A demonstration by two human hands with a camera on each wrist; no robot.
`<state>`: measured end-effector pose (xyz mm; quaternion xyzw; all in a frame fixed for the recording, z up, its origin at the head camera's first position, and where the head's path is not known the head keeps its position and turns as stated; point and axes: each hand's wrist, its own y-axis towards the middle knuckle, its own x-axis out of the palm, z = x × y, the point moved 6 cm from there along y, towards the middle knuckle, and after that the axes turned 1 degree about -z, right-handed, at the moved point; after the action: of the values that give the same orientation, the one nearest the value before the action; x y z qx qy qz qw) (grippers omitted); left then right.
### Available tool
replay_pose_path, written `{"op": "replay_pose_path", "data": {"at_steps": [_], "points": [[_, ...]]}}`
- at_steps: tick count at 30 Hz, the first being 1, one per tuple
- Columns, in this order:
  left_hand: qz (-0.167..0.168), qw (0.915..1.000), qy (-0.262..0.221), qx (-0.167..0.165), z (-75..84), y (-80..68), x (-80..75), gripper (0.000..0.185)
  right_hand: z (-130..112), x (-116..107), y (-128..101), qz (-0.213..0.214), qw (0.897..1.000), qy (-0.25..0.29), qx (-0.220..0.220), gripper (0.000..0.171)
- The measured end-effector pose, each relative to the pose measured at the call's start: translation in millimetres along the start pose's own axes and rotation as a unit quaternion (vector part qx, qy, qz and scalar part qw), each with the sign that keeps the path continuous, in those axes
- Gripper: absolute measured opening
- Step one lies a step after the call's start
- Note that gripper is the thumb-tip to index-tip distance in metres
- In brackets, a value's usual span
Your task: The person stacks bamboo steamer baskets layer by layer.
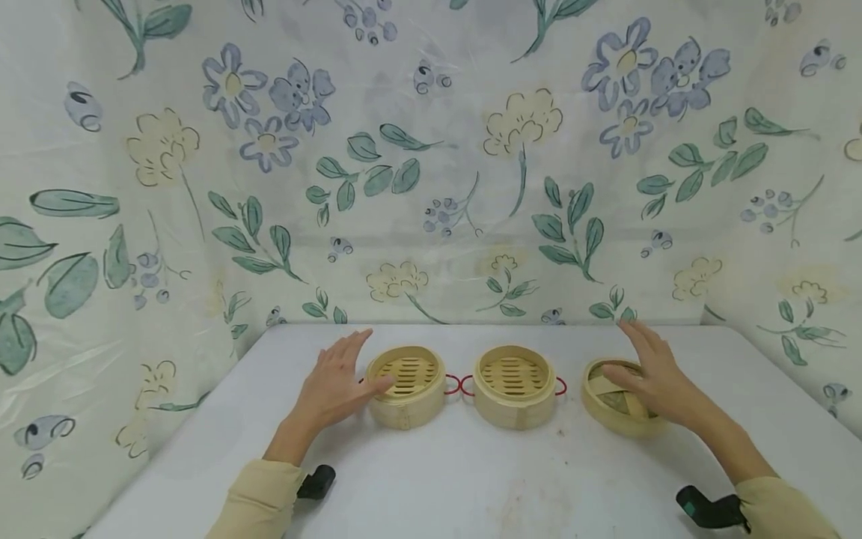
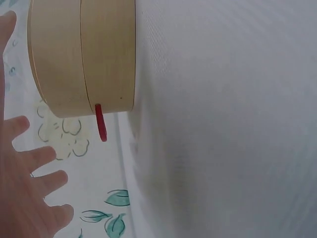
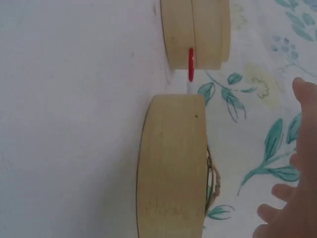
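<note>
Three round bamboo steamer pieces stand in a row on the white table [image 1: 471, 479]. The left basket [image 1: 406, 385] and the middle basket [image 1: 515, 385] show slatted floors and red ring handles [image 1: 453, 385]. The right piece [image 1: 616, 404] has a woven top. My left hand [image 1: 337, 382] hovers open just left of the left basket [image 2: 84, 54], its thumb by the rim. My right hand [image 1: 649, 370] is spread open over the woven piece [image 3: 173, 168]. Neither hand grips anything.
A flowered plastic sheet [image 1: 431, 165] hangs behind the table and along both sides. The table's far edge runs just behind the baskets. Bare tabletop lies between the baskets and me.
</note>
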<state>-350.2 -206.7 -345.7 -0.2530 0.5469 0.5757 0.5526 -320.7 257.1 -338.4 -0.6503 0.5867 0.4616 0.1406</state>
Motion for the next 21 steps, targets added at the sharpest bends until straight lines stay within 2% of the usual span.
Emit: {"op": "replay_pose_path", "data": {"at_steps": [7, 11, 21], "points": [[-0.046, 0.998, -0.039, -0.021, 1.3, -0.5, 6.5, 0.099, -8, 23, 1, -0.023, 1.0, -0.008, 0.01, 0.084], [-0.08, 0.9943, -0.061, -0.036, 1.1, -1.8, 11.1, 0.103, -16, 32, 2, -0.03, 0.999, -0.008, 0.007, 0.085], [-0.156, 0.9822, -0.094, -0.043, 2.0, -1.5, 24.1, 0.109, -31, 63, 7, -0.063, 0.998, -0.015, 0.012, 0.089]]}}
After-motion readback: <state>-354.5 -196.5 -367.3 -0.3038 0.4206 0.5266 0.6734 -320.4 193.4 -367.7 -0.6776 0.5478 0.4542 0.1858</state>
